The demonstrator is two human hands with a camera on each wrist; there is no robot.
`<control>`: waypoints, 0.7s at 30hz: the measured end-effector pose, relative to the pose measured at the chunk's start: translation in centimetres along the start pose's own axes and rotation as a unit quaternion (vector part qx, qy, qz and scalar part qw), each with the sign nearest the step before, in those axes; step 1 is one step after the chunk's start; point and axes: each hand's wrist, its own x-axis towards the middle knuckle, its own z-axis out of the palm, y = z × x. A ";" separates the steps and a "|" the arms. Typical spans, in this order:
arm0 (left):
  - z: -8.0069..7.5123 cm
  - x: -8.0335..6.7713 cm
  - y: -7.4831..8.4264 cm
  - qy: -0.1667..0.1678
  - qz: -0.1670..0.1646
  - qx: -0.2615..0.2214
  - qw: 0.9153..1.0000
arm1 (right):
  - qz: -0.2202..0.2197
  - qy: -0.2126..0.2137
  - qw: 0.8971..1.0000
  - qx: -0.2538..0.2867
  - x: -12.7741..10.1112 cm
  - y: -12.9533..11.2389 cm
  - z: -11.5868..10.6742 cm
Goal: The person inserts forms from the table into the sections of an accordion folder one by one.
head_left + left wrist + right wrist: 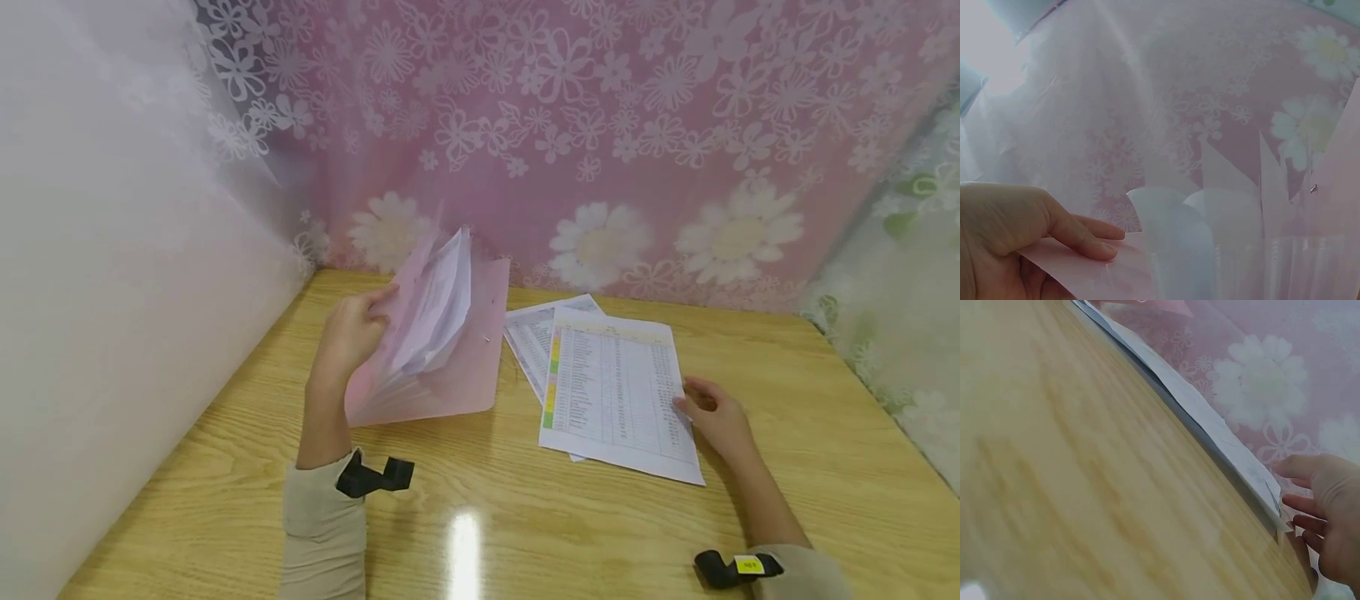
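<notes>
A translucent pink folder stands spread on the wooden table, its clear pockets and white papers fanned upright. My left hand grips the folder's left cover, the thumb on its inner face. The left wrist view shows this left hand beside the upright clear pockets. To the right, a printed sheet with a coloured strip overlaps another printed sheet. My right hand pinches the top sheet's right edge. In the right wrist view, this sheet appears nearly edge-on against the fingertips.
Behind the table hangs a pink floral curtain. A pale wall covering borders the left side, and a flowered sheet the right. Both wrists carry black camera mounts.
</notes>
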 end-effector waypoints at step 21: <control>-0.2 -0.1 -0.1 -0.008 -0.002 -0.002 1.000 | -0.051 0.012 0.996 -0.078 0.1 0.3 0.6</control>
